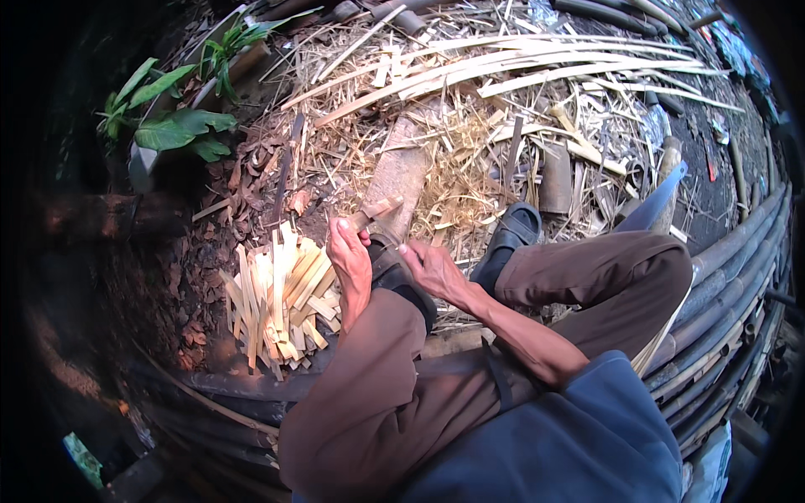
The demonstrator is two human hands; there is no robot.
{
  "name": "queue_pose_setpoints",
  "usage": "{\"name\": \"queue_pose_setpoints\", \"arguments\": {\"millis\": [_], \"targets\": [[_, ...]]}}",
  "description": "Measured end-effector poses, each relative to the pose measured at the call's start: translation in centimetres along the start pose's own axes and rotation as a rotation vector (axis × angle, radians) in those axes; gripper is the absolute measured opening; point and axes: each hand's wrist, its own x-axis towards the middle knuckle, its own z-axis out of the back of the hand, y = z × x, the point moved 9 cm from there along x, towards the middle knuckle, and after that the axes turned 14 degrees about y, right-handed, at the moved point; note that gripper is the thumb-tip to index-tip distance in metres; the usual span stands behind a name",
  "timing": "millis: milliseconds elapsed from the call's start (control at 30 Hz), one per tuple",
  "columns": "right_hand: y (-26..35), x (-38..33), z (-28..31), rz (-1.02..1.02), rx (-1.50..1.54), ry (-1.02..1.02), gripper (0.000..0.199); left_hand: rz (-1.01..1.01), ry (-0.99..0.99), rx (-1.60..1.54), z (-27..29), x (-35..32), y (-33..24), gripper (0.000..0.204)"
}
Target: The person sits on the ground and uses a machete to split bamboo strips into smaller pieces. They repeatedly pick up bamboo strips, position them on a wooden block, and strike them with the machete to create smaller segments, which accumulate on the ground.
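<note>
At frame centre my left hand pinches a short pale bamboo strip; my right hand rests beside it, fingers loosely curled, above the heap of cut pale bamboo slats lower left.

No packages, labels, signs, screens.

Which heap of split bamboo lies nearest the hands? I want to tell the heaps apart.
The pile of short pale slats, stacked just beside the left hand. The long thin strips lie far off at the top, beyond the straw.
</note>
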Motion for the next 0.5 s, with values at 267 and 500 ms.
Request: {"name": "queue_pose_setpoints", "arguments": {"millis": [267, 500], "targets": [[-2.6, 0.5, 0.9, -0.03, 0.002, 0.0, 0.049, -0.024, -0.038, -0.001, 0.2, 1.7, 0.1, 0.034], [-8.2, 1.8, 1.0, -0.261, 0.092, 0.065, 0.046, -0.024, 0.018, -0.031, 0.1, 0.6, -0.2, 0.035]]}}
